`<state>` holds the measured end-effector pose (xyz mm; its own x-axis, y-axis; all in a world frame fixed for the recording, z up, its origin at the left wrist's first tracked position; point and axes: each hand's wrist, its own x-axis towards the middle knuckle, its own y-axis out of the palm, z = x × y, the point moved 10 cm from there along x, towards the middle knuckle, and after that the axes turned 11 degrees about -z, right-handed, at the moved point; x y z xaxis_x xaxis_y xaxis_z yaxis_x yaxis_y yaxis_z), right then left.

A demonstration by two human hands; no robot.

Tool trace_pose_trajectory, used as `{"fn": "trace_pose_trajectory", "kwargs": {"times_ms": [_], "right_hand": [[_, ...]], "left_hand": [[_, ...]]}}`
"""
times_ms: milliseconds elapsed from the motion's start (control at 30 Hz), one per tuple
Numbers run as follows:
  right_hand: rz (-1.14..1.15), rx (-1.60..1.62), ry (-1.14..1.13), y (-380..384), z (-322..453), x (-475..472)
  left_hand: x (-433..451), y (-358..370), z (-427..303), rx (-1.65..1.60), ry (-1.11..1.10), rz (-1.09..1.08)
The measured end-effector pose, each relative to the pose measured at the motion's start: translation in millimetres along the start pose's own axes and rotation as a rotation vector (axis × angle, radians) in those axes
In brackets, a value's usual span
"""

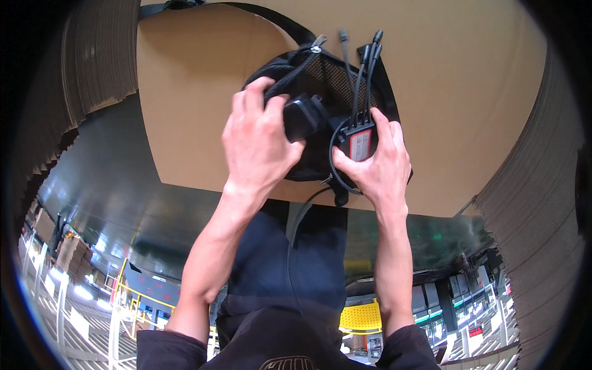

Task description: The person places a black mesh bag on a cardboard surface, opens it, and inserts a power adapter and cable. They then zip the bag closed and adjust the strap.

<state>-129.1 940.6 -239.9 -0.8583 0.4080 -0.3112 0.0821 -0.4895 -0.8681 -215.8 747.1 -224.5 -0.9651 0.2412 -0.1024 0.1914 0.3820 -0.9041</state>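
A black zippered bag with a mesh lining [323, 74] lies open on a cardboard sheet [208, 115] before me. At its left side, my left hand [259, 132] grips a dark, block-shaped object [303, 118] over the bag's opening; its outer fingers lie against the bag's fabric. My right hand [386, 159] holds a small black box [358, 143] between thumb and fingers at the right of the opening. That box bears a red-edged label with handwriting. Several black cables with connector ends [365, 78] run from its top, and one thin cable [332, 159] loops around its left side.
A black strap [259, 11] curves from the bag across the far cardboard. Stacked cardboard sheets rise at the left [97, 55] and right [541, 203]. A thin cord [300, 217] hangs over the near edge. Behind me show a yellow rail [134, 296] and a yellow perforated panel [360, 318].
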Motion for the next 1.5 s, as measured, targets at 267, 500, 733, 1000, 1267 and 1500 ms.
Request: {"fn": "trace_pose_trajectory", "kwargs": {"times_ms": [267, 500, 733, 1000, 1267, 1500], "right_hand": [[0.054, -0.05, -0.173, -0.8, 39.2, -5.2], [0.246, -0.107, -0.114, 20.9, 47.6, -6.3], [0.244, -0.302, -0.316, 22.6, 71.0, 3.5], [0.136, 0.049, -0.358, -8.0, 62.8, 22.2], [-0.12, 0.257, -0.159, 3.1, 39.4, 52.4], [-0.249, 0.742, 0.337, 17.2, -7.9, 67.2]], "left_hand": [[-24.4, 13.2, 29.4, 0.054, -0.149, 0.032], [-1.4, -21.0, 24.8, -0.317, -0.039, -0.044], [28.9, -45.0, 17.4, -0.406, 0.033, -0.277], [57.6, -65.0, 1.5, -0.188, 0.281, -0.364], [50.1, 9.4, -30.6, -0.007, 0.086, -0.028], [19.3, -12.6, -44.1, -0.215, 0.108, -0.068]]}}
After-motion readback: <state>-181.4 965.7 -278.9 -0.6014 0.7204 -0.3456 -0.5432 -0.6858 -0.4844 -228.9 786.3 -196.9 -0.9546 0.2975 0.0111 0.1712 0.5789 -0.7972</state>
